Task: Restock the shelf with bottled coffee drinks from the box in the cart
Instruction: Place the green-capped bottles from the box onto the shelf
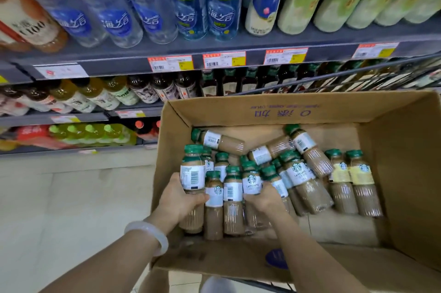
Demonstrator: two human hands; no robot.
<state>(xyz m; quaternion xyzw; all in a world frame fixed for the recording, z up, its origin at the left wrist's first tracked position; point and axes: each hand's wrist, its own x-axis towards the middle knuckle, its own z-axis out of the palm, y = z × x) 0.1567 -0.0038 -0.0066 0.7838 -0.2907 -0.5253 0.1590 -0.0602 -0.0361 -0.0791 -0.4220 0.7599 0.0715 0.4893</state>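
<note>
Two hands [181, 199] hiding bottle [192, 174] middles

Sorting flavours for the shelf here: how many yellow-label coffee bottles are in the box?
2: one yellow-label bottle and a second side by side, nearest the right wall of the box. More may lie hidden under the white-label bottles.

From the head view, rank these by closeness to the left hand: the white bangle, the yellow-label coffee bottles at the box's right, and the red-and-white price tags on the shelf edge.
1. White bangle: on the left hand's own wrist.
2. Yellow-label coffee bottles: right side of the brown cardboard box, past the right hand.
3. Red-and-white price tags: up on the shelf edge, beyond the box.
</note>
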